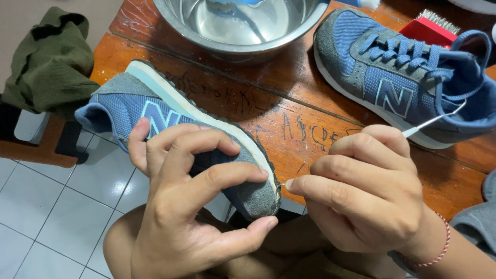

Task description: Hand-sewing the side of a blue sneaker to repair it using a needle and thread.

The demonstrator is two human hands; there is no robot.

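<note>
You are holding a blue and grey sneaker (pixel 170 129) on its side above your lap, at the near edge of the desk (pixel 243 98), sole edge turned up. Your left hand (pixel 191 206) is wrapping its toe end, fingers (pixel 227 175) closed around it. Your right hand (pixel 361 191) is pinching a thin metal hooked tool (pixel 431 122), fingers tight on it, its point touching the toe's sole seam. The matching sneaker (pixel 403 72) is lying on the desk beyond, beside a steel bowl (pixel 237 31) and a red brush (pixel 429 26). A green cloth (pixel 49 62) is lying at left.
</note>
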